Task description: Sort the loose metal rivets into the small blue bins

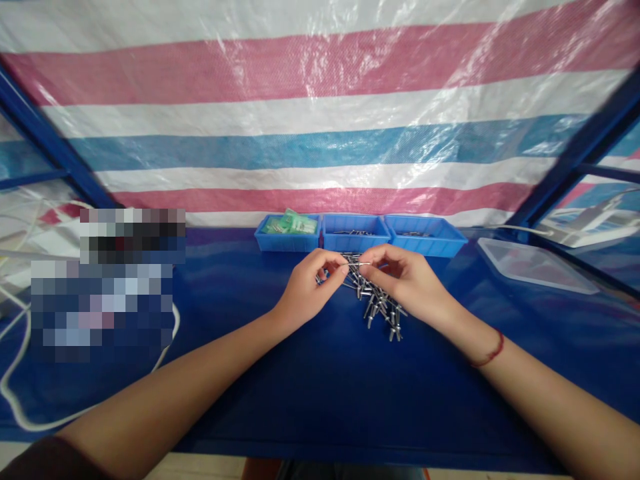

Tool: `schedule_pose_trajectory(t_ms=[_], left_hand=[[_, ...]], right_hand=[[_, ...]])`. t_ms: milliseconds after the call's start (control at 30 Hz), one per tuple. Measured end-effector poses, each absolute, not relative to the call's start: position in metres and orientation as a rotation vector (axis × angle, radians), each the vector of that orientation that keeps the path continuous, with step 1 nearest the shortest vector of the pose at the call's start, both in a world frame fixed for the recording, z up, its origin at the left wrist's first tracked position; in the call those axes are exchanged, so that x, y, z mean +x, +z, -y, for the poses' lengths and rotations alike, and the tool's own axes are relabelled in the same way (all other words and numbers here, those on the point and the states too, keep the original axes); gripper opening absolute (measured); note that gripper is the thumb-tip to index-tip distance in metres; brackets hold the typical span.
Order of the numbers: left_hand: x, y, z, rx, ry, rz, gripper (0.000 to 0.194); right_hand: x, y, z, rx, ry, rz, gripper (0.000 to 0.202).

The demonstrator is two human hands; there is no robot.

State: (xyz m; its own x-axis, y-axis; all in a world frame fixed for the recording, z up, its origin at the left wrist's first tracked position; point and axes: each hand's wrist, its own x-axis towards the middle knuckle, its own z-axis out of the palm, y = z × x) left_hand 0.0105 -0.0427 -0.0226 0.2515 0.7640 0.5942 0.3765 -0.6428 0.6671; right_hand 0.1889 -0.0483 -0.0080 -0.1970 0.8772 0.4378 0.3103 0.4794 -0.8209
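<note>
Between my two hands a thin silvery blind rivet point(357, 264) lies level, pinched at each end by fingertips. My left hand point(313, 283) is closed on its left end, thumb against forefinger. On the right end, my right hand point(400, 277) pinches it the same way. Below and behind the fingers a loose pile of blind rivets point(376, 303) is spread on the blue table point(310, 387). Small shiny bits show within the curl of my left hand; whether they are held or lie behind it, I cannot tell.
Behind the pile stand three blue bins: the left bin point(287, 245) with green-and-white packets point(293, 222), the middle bin point(356, 244) and right bin point(430, 248) with metal pieces. A clear plastic lid point(537, 267) lies at right. A white cable point(20, 417) and blurred-out items are at left.
</note>
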Motion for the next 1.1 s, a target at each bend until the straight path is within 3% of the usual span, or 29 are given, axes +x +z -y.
schedule_pose_trajectory(t_ms=[233,333,433,600,833,1100], left_hand=[[0.010,-0.027,0.039,2.184,1.321,-1.107,0.012],[0.006,-0.027,0.034,2.140,1.297,-1.241,0.025],[-0.005,-0.021,0.026,2.238,1.179,-1.342,0.019],[-0.025,-0.008,0.016,2.493,0.796,-1.377,0.025],[-0.037,0.002,0.016,2.714,0.347,-1.231,0.027],[-0.037,-0.005,0.014,2.798,0.324,-1.109,0.020]], right_hand=[[0.195,-0.002,0.046,-1.072,0.570,1.837,0.021],[0.215,0.001,0.032,-1.220,0.314,1.738,0.024],[0.246,0.002,0.013,-1.477,-0.045,1.574,0.024],[0.276,-0.007,-0.010,-1.628,-0.434,1.717,0.034],[0.256,-0.008,0.001,-1.530,-0.265,1.739,0.030],[0.217,-0.014,0.024,-1.378,0.041,1.952,0.023]])
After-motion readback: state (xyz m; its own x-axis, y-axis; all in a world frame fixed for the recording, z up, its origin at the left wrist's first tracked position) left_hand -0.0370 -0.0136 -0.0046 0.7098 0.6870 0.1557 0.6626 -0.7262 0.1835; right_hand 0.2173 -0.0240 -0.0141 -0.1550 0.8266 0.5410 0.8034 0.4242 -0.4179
